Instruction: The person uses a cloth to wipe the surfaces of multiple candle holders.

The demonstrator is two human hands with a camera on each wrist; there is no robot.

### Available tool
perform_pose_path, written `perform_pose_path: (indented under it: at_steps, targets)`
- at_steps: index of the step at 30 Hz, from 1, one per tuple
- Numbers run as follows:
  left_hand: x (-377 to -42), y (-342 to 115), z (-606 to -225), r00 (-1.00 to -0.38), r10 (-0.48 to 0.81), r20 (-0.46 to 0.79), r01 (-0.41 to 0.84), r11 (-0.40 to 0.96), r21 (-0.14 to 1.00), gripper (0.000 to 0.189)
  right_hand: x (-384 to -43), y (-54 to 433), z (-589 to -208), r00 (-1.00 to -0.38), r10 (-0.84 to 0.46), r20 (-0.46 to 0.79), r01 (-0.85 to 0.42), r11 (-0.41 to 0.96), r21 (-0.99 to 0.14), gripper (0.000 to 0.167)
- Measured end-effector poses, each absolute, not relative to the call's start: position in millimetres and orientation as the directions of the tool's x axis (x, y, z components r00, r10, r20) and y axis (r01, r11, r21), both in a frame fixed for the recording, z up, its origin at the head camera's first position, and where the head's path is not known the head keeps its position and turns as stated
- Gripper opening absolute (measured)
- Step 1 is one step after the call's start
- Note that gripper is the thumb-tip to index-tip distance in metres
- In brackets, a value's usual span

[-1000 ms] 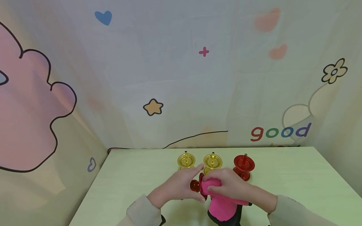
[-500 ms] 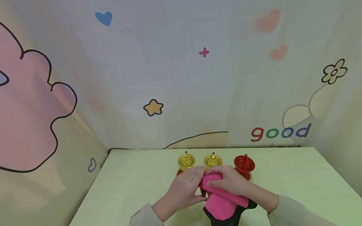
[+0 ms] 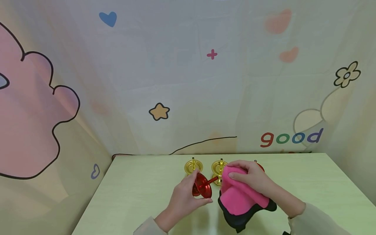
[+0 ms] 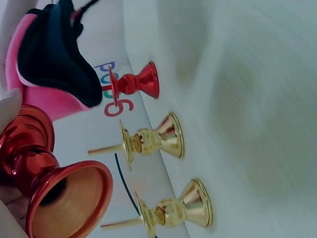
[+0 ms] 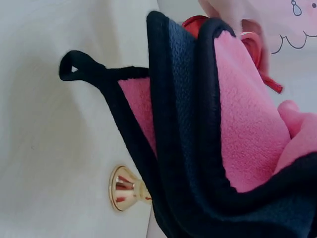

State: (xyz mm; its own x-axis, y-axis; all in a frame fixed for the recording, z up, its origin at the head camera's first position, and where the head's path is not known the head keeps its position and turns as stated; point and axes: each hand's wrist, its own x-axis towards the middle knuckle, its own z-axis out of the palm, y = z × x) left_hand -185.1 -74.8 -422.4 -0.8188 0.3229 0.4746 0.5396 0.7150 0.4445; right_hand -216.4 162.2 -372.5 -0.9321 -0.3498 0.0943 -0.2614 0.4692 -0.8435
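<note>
My left hand (image 3: pixel 183 197) holds a red candlestick (image 3: pixel 202 186) tilted on its side above the table, its pin pointing right. In the left wrist view the hollow foot of that red candlestick (image 4: pixel 72 198) faces the camera. My right hand (image 3: pixel 254 176) grips a bunched pink cloth (image 3: pixel 238 195) with black edging just right of the pin. The cloth hangs in folds, and its black hanging loop (image 5: pixel 81 64) shows in the right wrist view. Between the cloth and the red candlestick there is a small gap.
Two gold candlesticks (image 4: pixel 148 141) and another red candlestick (image 4: pixel 133 84) stand upright in a row on the pale table (image 3: pixel 126 182). My right hand partly covers the standing red one in the head view. A printed curtain (image 3: pixel 182 81) hangs behind the table.
The cloth was over the red candlestick's upper part; my right hand has drawn it off to the right. The candlestick has turned in my left hand, so its dish and pin now show.
</note>
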Motion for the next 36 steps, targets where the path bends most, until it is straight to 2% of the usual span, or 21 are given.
perform_pose_path:
  at_steps: [4, 10, 21, 29, 33, 36]
  targets:
    - [-183.0, -68.8, -423.1, -0.826, 0.274, 0.492, 0.541, 0.630, 0.557, 0.089, -215.2, 154.6, -377.0, -0.943, -0.318, 0.100, -0.247, 0.466, -0.850, 0.039]
    - [-181.5, -57.9, -423.9, -0.780, 0.239, 0.579, 0.603, 0.538, 0.589, 0.086, -209.0, 137.2, -383.5, -0.933, -0.306, 0.189, -0.327, 0.501, -0.801, 0.036]
    - [-182.3, -48.9, -428.4, -0.731, 0.176, 0.659, 0.618, 0.581, 0.530, 0.086, -199.9, 121.6, -388.6, -0.937, -0.265, 0.230, -0.342, 0.541, -0.768, 0.024]
    - [-182.9, -48.1, -433.4, -0.711, 0.093, 0.697, 0.594, 0.610, 0.525, 0.086, -192.6, 117.9, -387.8, -0.937, -0.311, 0.160, -0.306, 0.511, -0.803, 0.021]
    - [-182.6, -50.2, -433.3, -0.701, 0.113, 0.704, 0.612, 0.601, 0.513, 0.088, -190.9, 117.4, -388.5, -0.930, -0.317, 0.184, -0.329, 0.497, -0.803, 0.019]
    - [-182.1, -53.0, -431.8, -0.703, 0.181, 0.688, 0.648, 0.562, 0.514, 0.089, -191.8, 119.4, -390.1, -0.921, -0.326, 0.213, -0.357, 0.486, -0.797, 0.018]
